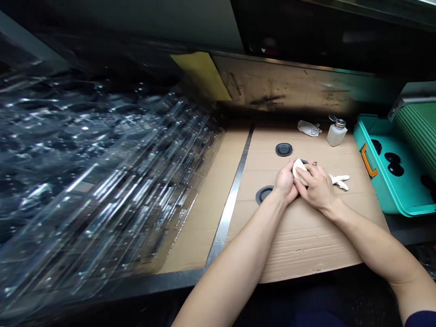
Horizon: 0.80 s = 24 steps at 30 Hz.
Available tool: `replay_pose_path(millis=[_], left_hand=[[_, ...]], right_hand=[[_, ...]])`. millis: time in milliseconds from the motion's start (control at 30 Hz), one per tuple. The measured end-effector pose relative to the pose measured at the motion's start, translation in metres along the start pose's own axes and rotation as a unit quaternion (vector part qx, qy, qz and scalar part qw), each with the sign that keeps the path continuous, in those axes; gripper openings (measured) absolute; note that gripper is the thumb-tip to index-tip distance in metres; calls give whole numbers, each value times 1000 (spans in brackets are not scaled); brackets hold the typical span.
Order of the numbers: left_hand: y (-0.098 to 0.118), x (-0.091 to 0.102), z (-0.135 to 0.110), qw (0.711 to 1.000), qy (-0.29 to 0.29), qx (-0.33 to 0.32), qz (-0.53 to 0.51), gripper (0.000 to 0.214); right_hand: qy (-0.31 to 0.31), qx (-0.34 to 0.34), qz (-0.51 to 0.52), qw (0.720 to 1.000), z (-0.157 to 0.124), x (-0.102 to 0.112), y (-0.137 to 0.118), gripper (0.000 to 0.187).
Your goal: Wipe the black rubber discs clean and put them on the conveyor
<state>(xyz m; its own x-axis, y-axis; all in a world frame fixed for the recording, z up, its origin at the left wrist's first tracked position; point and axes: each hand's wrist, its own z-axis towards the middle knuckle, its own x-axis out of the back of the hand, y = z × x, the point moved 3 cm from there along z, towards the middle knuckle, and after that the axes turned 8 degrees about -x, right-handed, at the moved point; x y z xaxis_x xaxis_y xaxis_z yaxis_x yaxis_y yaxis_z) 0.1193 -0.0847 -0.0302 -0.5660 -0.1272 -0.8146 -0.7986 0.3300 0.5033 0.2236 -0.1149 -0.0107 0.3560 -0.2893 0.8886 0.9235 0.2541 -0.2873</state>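
Note:
My left hand (286, 182) is curled around a dark round piece (304, 161), mostly hidden, with just a bit of its edge showing. My right hand (316, 185) presses a white pad or folded cloth (299, 169) against it, fingers bent over the white material. The two hands meet above the cardboard sheet (299, 245). One dark grey round disc (284, 149) lies flat beyond my left hand. Another grey disc (264, 195) sits left of my left wrist, partly covered by the forearm. Beside my right hand lies a twisted white scrap (339, 180).
Stacked clear plastic trays (129, 181) fill the left side. At the back are a crumpled white cloth (309, 128) and a white pump bottle (337, 131). To the right stands a teal bin (388, 190) with several black pieces, beside a green belt (422, 127).

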Motion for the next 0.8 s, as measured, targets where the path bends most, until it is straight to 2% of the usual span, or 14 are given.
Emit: replay_pose_path(millis=[133,267,433,567,667,700,800], left_hand=[[2,1,1,999,21,-23,8,37],[0,0,3,1000,2,-5,4,41],[0,4,5,999,3,-30,12,37],[0,3,3,1000,-7,-9,27,41],[2,2,2,999,2,-17,30,37],[2,1,2,999,5,-16,27,37],[2,0,1,1000,-2,0,15,38]], right_hand=[[12,-73,-29,997,1,2,3,40],[-12,-26,-23,999,2,2,-2,38],[10,-74,-28,997,4,1,0,40],[0,-24,-24,999,5,0,-3,39],[26,-86,-42,995,6,2,0,39],[28,-86,-42,995,6,3,-1,39],[11,-18,-30,999,4,0,-7,38]])
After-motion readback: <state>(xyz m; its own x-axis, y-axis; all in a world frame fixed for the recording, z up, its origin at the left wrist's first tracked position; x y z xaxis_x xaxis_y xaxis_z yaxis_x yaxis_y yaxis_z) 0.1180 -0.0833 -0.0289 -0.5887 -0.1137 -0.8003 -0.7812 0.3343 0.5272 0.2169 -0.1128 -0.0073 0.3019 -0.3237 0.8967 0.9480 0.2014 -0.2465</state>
